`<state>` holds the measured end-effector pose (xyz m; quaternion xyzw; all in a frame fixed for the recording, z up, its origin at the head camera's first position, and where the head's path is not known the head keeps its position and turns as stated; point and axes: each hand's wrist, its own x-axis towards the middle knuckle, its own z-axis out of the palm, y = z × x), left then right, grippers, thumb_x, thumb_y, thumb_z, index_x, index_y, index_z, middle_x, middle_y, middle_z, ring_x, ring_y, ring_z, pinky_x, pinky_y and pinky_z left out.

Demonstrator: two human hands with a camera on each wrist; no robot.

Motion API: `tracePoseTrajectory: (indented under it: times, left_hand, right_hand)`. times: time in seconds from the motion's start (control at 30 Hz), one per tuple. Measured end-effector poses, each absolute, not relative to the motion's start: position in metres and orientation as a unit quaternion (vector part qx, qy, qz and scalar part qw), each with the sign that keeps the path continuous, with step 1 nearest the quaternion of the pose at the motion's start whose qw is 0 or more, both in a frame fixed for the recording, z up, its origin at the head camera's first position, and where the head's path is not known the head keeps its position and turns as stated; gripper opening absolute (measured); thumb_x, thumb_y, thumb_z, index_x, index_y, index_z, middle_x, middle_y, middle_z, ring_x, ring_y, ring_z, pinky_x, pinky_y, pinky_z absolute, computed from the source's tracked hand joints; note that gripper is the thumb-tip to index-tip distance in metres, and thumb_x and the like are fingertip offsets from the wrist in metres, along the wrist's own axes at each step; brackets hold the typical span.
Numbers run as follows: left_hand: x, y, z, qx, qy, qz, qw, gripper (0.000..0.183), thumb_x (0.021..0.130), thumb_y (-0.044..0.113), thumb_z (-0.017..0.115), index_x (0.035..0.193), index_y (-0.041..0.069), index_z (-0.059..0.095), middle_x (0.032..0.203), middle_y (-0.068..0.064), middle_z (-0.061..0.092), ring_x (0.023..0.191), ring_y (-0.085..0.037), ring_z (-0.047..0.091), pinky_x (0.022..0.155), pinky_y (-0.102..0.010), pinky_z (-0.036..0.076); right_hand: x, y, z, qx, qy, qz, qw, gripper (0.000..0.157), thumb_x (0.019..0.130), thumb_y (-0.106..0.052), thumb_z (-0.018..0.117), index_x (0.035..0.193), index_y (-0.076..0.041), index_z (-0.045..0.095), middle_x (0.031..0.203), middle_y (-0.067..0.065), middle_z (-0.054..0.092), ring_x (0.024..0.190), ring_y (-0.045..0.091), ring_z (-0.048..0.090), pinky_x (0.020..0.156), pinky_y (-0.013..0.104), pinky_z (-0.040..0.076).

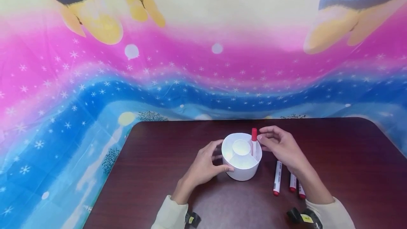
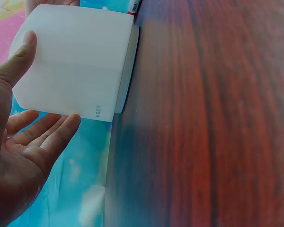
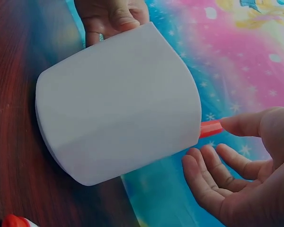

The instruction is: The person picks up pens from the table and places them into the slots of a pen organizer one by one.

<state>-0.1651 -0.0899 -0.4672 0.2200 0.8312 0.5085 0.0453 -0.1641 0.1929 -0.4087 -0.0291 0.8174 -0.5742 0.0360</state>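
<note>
A round white desk organizer (image 1: pixel 243 173), divided into compartments around a central cup, stands on the table. My left hand (image 1: pixel 205 165) holds it from the left side, thumb at the near side and fingers around the far side. Upright in its right compartment is a marker with a red cap (image 1: pixel 254 134); its lower part is hidden inside. Beside that cap is my right hand (image 1: pixel 281 146), fingers loosely bent and spread apart from the thumb. The thumb tip appears at or near the red cap (image 3: pixel 211 128) in the right wrist view; contact is unclear.
Several white markers with red ends lie right of the organizer: one marker (image 1: pixel 277 178) in full view, another marker (image 1: pixel 293 183) and a third marker (image 1: pixel 301 191) partly under the right wrist. The dark wooden table (image 1: pixel 152 151) meets a colourful printed cloth (image 1: pixel 190 63) behind.
</note>
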Motion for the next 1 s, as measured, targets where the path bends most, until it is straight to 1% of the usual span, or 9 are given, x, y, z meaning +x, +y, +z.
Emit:
tracePoseTrajectory:
  times: [0.1,0.17,0.33,0.43,0.53,0.6,0.7,0.87,1.0]
  left_hand:
    - [-0.165,-0.089,-0.467,0.219,0.833,0.507,0.047,0.091,0.079,0.033,0.098,0.157,0.022,0.051,0.144,-0.002,0.064,0.125,-0.022,0.073,0.101,-0.026,0.061]
    - [-0.165,-0.088,-0.467,0.220,0.833,0.506,0.047,0.092,0.079,0.032,0.098,0.157,0.022,0.050,0.145,-0.002,0.063,0.124,-0.022,0.073,0.101,-0.025,0.061]
    - [-0.167,-0.090,-0.467,0.227,0.841,0.490,0.042,0.094,0.078,0.036,0.098,0.157,0.021,0.050,0.146,-0.002,0.063,0.123,-0.019,0.073,0.101,-0.024,0.061]
    - [-0.167,-0.094,-0.466,0.224,0.846,0.482,0.031,0.100,0.076,0.038,0.100,0.159,0.019,0.048,0.144,-0.002,0.065,0.123,-0.018,0.072,0.101,-0.026,0.061]
    - [-0.168,-0.098,-0.465,0.218,0.847,0.485,0.024,0.107,0.072,0.037,0.102,0.161,0.018,0.045,0.144,-0.001,0.065,0.125,-0.016,0.069,0.103,-0.029,0.061]
    - [-0.168,-0.099,-0.464,0.217,0.843,0.491,0.024,0.109,0.072,0.036,0.102,0.162,0.018,0.044,0.144,-0.001,0.064,0.127,-0.016,0.068,0.104,-0.030,0.061]
    - [-0.169,-0.100,-0.463,0.221,0.844,0.488,0.023,0.109,0.073,0.038,0.102,0.163,0.019,0.044,0.146,-0.001,0.063,0.128,-0.016,0.068,0.105,-0.031,0.061]
    - [-0.168,-0.097,-0.463,0.228,0.848,0.477,0.020,0.107,0.074,0.041,0.101,0.163,0.019,0.044,0.147,-0.001,0.062,0.128,-0.019,0.068,0.105,-0.033,0.061]
    - [-0.167,-0.095,-0.463,0.233,0.850,0.473,0.021,0.107,0.075,0.041,0.100,0.163,0.016,0.044,0.147,-0.001,0.062,0.127,-0.020,0.068,0.104,-0.032,0.062]
  right_hand:
    - [-0.161,0.196,-0.406,-0.028,0.820,-0.571,0.032,0.048,0.107,-0.024,0.068,0.146,0.002,0.055,0.133,0.026,0.066,0.112,0.018,0.075,0.092,0.033,0.067]
    - [-0.160,0.200,-0.403,-0.026,0.823,-0.567,0.029,0.049,0.107,-0.025,0.068,0.146,0.001,0.055,0.133,0.027,0.066,0.108,0.010,0.074,0.091,0.030,0.066]
    - [-0.155,0.211,-0.403,-0.029,0.825,-0.564,0.021,0.048,0.108,-0.024,0.067,0.145,0.003,0.054,0.129,0.025,0.068,0.099,-0.002,0.071,0.088,0.027,0.066]
    - [-0.151,0.221,-0.405,-0.028,0.827,-0.562,0.012,0.048,0.108,-0.023,0.067,0.146,0.004,0.054,0.123,0.017,0.071,0.097,-0.004,0.072,0.086,0.025,0.066]
    - [-0.146,0.236,-0.407,-0.019,0.830,-0.558,0.005,0.050,0.108,-0.024,0.068,0.146,0.004,0.053,0.115,0.003,0.072,0.096,-0.004,0.072,0.084,0.022,0.065]
    - [-0.143,0.246,-0.411,-0.012,0.832,-0.554,0.004,0.051,0.108,-0.025,0.068,0.146,0.005,0.053,0.110,-0.006,0.071,0.095,-0.004,0.072,0.083,0.020,0.064]
    - [-0.138,0.259,-0.416,0.000,0.835,-0.550,0.005,0.051,0.108,-0.026,0.068,0.145,0.005,0.052,0.105,-0.016,0.071,0.094,-0.005,0.072,0.081,0.019,0.064]
    - [-0.133,0.273,-0.423,0.015,0.835,-0.550,0.006,0.053,0.108,-0.028,0.068,0.144,0.006,0.050,0.100,-0.023,0.070,0.093,-0.003,0.073,0.080,0.021,0.065]
    - [-0.131,0.282,-0.427,0.025,0.833,-0.553,0.006,0.051,0.108,-0.027,0.067,0.143,0.005,0.051,0.100,-0.024,0.070,0.093,-0.002,0.075,0.080,0.021,0.065]
